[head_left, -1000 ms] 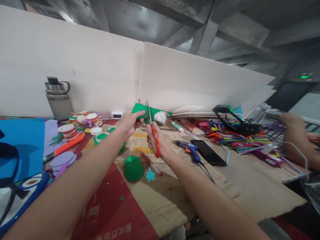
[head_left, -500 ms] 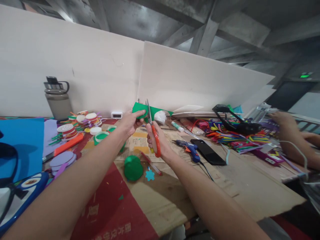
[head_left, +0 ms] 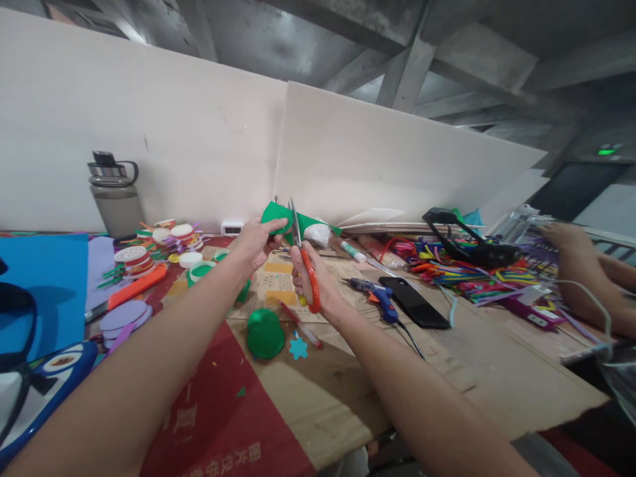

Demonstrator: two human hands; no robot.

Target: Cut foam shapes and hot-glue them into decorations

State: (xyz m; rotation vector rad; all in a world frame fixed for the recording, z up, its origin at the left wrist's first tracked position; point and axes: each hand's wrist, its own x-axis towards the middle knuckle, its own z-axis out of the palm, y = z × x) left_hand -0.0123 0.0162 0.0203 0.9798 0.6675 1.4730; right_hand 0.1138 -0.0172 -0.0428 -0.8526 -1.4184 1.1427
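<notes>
My left hand (head_left: 258, 244) pinches a green sheet (head_left: 276, 213), thumb on top, and holds it up off the table. Orange-handled scissors (head_left: 312, 281) are in my right hand (head_left: 318, 275), their blades pointing up and lying across the sheet. The sheet's long tail stretches right of the blades, above a crumpled white lump (head_left: 318, 234). Below my hands, green discs (head_left: 265, 334) lie stacked on the cardboard, beside a blue star-shaped piece (head_left: 299, 348) and a red pen (head_left: 301, 324).
Right of my hands are a hot glue gun (head_left: 380, 301), a black phone (head_left: 415, 303) and a glue stick (head_left: 352, 251). An orange utility knife (head_left: 128, 291) and a water bottle (head_left: 115, 199) are on the left. Another person's arm (head_left: 579, 265) reaches in at far right.
The green sheet has shifted and tilted slightly between my hands, its right tail now a little lower. Both hands stay nearly in place.
</notes>
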